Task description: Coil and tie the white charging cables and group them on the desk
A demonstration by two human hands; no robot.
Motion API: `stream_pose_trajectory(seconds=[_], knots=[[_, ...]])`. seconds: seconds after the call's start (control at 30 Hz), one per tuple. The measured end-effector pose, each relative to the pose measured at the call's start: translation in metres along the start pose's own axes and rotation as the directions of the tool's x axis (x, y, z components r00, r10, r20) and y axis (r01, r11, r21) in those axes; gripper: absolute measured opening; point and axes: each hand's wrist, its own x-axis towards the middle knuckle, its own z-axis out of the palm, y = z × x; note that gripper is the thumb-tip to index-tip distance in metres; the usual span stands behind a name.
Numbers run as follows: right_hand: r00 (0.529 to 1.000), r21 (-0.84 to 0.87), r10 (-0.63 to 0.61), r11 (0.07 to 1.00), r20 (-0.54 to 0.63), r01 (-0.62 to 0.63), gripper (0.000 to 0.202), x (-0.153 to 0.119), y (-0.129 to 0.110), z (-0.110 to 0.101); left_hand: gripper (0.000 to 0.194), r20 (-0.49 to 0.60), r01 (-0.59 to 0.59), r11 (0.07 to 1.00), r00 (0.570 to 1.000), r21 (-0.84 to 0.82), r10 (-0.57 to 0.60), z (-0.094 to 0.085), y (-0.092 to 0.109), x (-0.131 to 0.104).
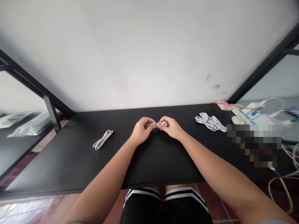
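Between my two hands is a coiled white cable (164,123) with a dark tie around its middle, held just over the black table (154,165). My left hand (143,129) pinches the coil's left part with thumb and fingers. At the right part, my right hand (171,127) grips it the same way, its fingertips close to the tie. Much of the coil is hidden behind my fingers. Farther left on the table lies a single coiled white cable (102,140). To the right sits a pile of coiled white cables (210,122) with dark ties.
At the right end are a white computer mouse (238,120), a pink and white box (224,106) and a power strip (249,115) with plugs. A blurred patch covers part of that side. A white wall (140,62) rises behind. Plastic bags (32,124) lie on the left surface.
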Motion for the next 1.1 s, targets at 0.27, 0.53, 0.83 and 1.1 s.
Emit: stream_pose_trajectory(seconds=[0.27, 0.53, 0.83, 1.1], knots=[[0.995, -0.127, -0.060, 0.991, -0.080, 0.049, 0.021, -0.001, -0.003, 0.004, 0.015, -0.083, -0.162, 0.958, 0.979, 0.238, 0.186, 0.001, 0.001, -0.001], [0.995, -0.089, -0.044, 0.995, -0.089, 0.036, 0.026, -0.001, -0.003, 0.007, 0.006, -0.104, -0.243, 0.890, 0.947, 0.385, 0.303, 0.001, 0.009, -0.003], [0.950, 0.575, 0.271, 0.806, -0.152, -0.138, 0.039, 0.007, 0.005, -0.003, 0.007, -0.130, -0.249, 0.885, 0.938, 0.393, 0.322, 0.001, 0.007, -0.002], [0.935, 0.596, 0.298, 0.793, -0.193, -0.130, 0.048, 0.008, 0.006, -0.012, 0.013, -0.151, -0.030, 0.968, 0.986, 0.250, 0.069, -0.010, -0.011, 0.002]])
